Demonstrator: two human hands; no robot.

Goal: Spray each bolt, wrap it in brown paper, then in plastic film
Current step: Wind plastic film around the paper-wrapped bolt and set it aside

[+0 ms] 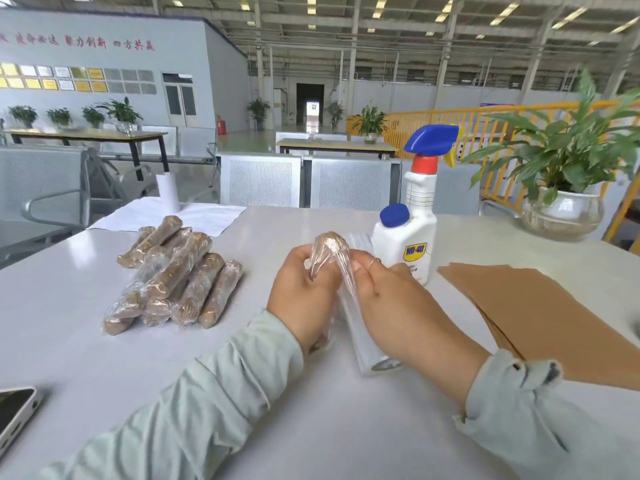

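Observation:
My left hand (304, 289) grips a paper-wrapped bolt (329, 245) that stands nearly upright, its top covered in clear film. My right hand (391, 299) pinches the stretched plastic film (344, 275) right beside the bolt. The film runs down to the roll of plastic film (367, 344), which lies on the white table (86, 341) between my wrists. A pile of several wrapped bolts (176, 278) lies to the left. A stack of brown paper sheets (540, 313) sits at the right. The white spray bottle (415, 233) with a blue trigger head stands just behind my right hand.
A potted plant in a glass bowl (564, 209) stands at the far right of the table. A phone (14, 414) lies at the near left edge. White sheets and a white roll (168, 194) sit at the far left corner. Metal chairs stand behind the table.

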